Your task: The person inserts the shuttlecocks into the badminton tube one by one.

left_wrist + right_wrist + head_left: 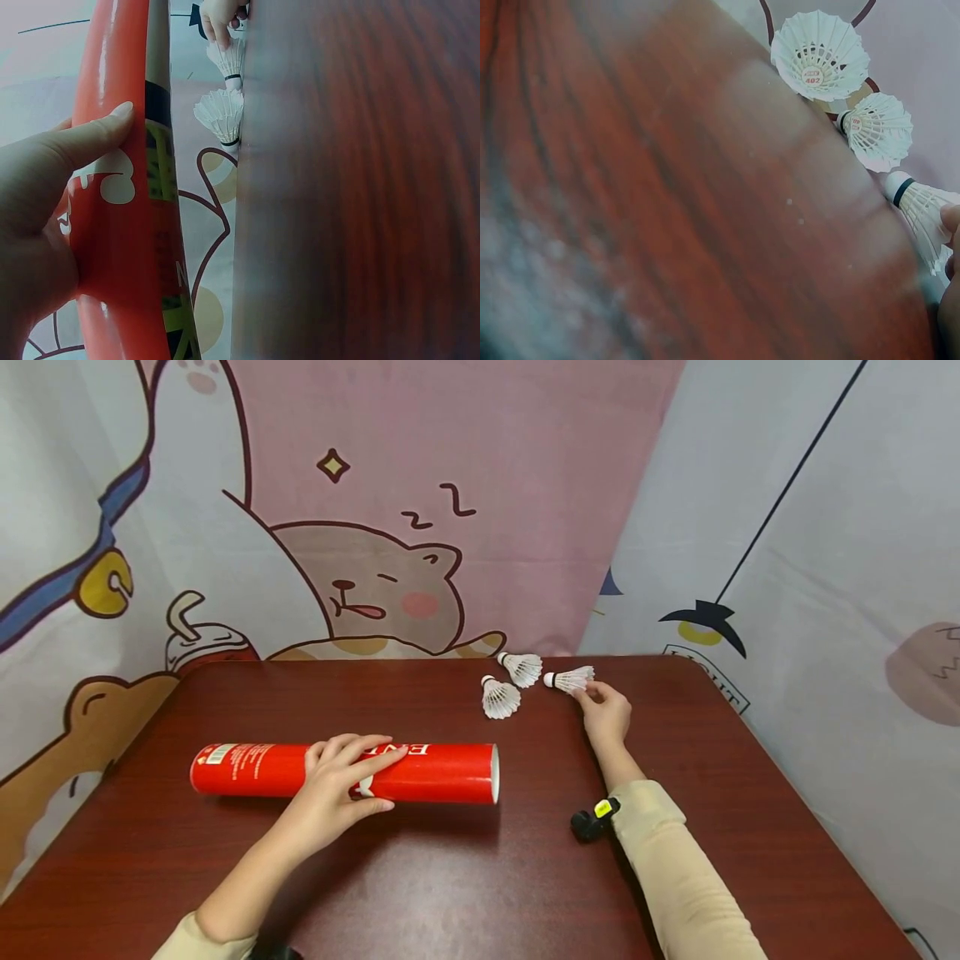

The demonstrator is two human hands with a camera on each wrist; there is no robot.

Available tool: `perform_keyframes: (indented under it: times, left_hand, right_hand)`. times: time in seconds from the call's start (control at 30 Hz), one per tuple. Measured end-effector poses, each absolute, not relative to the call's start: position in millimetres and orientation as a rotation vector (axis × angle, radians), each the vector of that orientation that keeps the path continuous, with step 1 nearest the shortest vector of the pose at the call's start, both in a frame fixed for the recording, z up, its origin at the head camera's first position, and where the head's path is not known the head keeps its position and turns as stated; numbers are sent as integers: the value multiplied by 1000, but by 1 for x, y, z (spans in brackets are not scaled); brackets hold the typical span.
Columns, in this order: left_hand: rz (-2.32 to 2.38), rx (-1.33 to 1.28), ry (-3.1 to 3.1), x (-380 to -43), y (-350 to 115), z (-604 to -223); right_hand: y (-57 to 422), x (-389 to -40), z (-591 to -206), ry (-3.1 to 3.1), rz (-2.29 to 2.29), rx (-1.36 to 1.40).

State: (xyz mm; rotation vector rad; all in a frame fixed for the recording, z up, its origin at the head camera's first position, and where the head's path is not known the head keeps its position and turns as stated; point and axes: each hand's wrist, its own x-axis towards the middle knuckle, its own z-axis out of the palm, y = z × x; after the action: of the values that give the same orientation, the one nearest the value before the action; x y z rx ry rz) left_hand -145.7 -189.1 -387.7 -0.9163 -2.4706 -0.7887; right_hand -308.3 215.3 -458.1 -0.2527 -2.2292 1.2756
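Observation:
My left hand [333, 785] grips a red cylindrical shuttlecock tube [442, 774] around its middle. The tube lies sideways, raised off the table, its white-rimmed end facing right. In the left wrist view the thumb presses along the tube's glossy red side. Toward the table's back, my right hand [606, 714] pinches a white feather shuttlecock [572, 680] by the edge of its skirt; the cork points left. Two more shuttlecocks, one nearer [500, 698] and one farther back [522, 669], lie just left of it. In the right wrist view only a bit of the fingers shows.
A dark reddish-brown wooden table [420, 893] spans the lower view. Behind it hangs a cloth backdrop [540, 485] with cartoon animals, meeting the table's back edge. A small black device with a yellow label [602, 809] is at my right wrist.

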Motion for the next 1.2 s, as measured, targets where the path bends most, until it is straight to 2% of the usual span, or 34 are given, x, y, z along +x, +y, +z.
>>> perform_keyframes:
  times: [1.2]
  left_hand:
    - [-793,-906,-2446,-145,-190,-386]
  right_hand:
    - [209,-269,-436,-1987,1301,98]
